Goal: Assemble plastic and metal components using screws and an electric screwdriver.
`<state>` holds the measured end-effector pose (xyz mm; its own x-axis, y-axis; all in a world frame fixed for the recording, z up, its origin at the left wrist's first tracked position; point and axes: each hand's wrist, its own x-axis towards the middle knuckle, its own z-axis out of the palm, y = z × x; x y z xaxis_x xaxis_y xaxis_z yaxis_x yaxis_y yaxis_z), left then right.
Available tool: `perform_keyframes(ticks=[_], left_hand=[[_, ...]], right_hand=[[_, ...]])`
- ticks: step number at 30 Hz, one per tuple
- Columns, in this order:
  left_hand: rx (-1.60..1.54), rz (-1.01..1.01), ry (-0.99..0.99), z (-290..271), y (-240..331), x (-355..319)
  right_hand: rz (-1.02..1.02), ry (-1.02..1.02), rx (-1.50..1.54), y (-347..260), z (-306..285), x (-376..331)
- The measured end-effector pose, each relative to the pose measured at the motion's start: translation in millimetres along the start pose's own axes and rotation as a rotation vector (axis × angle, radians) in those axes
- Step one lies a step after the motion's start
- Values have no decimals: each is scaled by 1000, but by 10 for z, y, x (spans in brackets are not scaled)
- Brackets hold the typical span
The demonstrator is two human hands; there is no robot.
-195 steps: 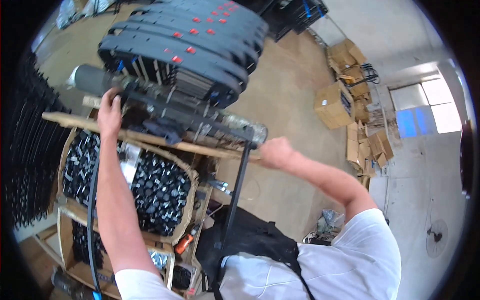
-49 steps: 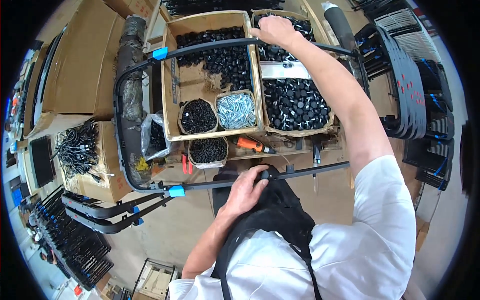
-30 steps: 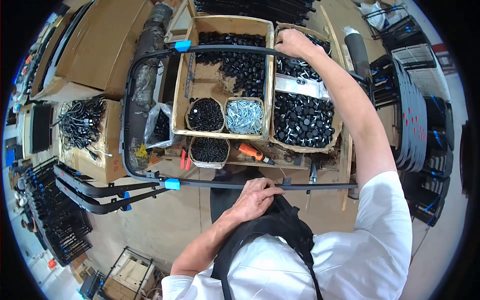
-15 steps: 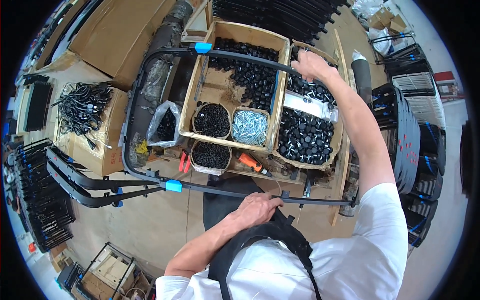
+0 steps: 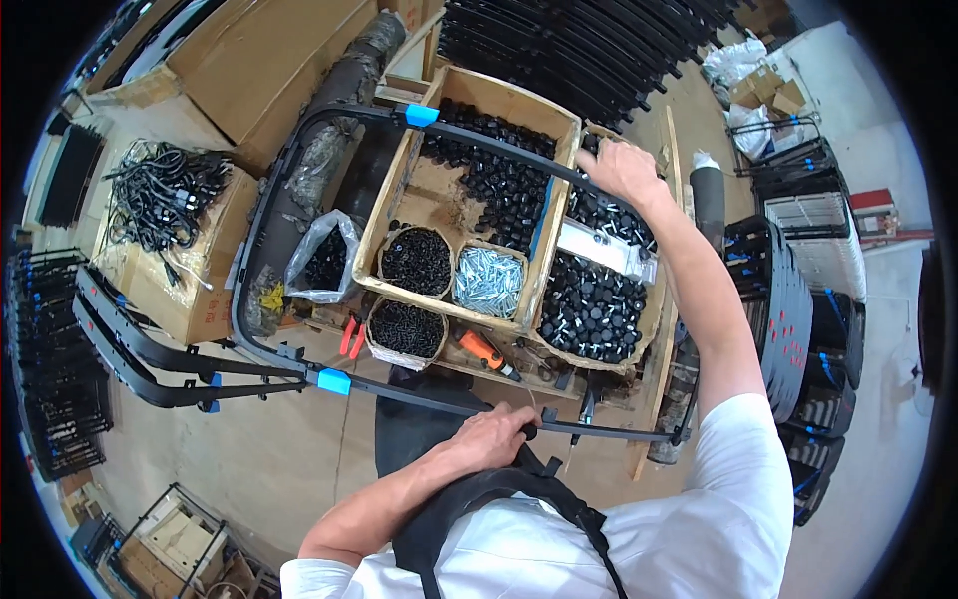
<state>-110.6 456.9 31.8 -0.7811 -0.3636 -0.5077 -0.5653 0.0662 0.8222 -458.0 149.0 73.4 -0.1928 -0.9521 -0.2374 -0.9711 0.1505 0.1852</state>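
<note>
A black bent tubular frame (image 5: 242, 255) with blue tape pieces (image 5: 334, 381) lies across the bench and over my lap. Close to its near rail, my left hand (image 5: 491, 436) is closed, with a dark round knob (image 5: 529, 431) at its fingertips. My right hand (image 5: 627, 170) reaches to the far rail, above a bin (image 5: 654, 317) of black round-headed knobs with metal studs (image 5: 594, 307). Its fingers curl at the rail and are partly blurred; what they hold is hidden. A white metal bar (image 5: 599, 246) lies across that bin.
A wooden tray (image 5: 371, 248) holds black caps, small black parts and silver screws (image 5: 489, 280). Along the bench's near side are a tub of black screws (image 5: 406, 329), red-handled pliers (image 5: 351, 334) and an orange power tool (image 5: 487, 353). Cables (image 5: 165, 195) top a carton; frames stand stacked on both sides.
The bench and frame appear lower and tilted slightly as the view shifts. My right hand stays at the far rail, its fingers turned; a dark knob now shows at my left fingertips.
</note>
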Motion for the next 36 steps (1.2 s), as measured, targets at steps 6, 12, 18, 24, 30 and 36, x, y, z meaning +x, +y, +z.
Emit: perform_keyframes(ticks=[6,12,18,24,30,36], left_hand=[[42,33,-70,89,65,82],[36,122,98,181,-33,37],[-45,77,91,93,-81,-5],[47,5,-86,113,57,30],[129,159,99,259,-32,11],[-87,117,335,228,-104,-44]], right_hand=[[25,4,44,-36,-32,30],[-177,-297,-426,-41,-150,-124],[-243,-352,-638,22,-135,-120],[-247,-220,-506,-6,-104,-32],[-179,-166,-577,-12,-32,-54],[-240,-179,-517,5,8,73]])
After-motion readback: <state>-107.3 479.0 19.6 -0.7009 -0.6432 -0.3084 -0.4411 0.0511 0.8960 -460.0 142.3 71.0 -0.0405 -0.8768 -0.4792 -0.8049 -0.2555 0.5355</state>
